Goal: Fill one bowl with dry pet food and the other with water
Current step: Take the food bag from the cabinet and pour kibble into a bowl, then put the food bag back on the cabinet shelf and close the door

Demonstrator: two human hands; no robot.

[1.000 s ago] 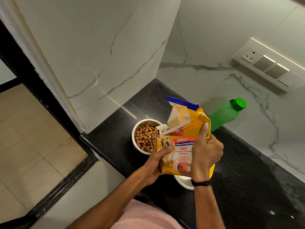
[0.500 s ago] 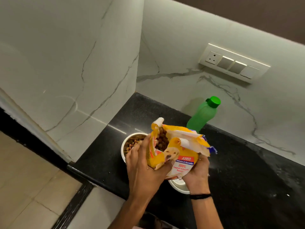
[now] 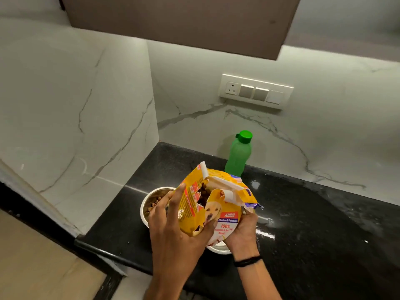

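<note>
Both hands hold the yellow dog-food bag (image 3: 216, 204) above the black stone table (image 3: 303, 224), near its left front corner. Left hand (image 3: 177, 232) cups the bag's side, fingers spread upward. Right hand (image 3: 242, 230) grips its lower right. Steel bowl of kibble (image 3: 153, 202) sits partly behind the left hand; second white bowl (image 3: 218, 249) under the bag. Green capped bottle (image 3: 239, 153) stands at the back wall.
</note>
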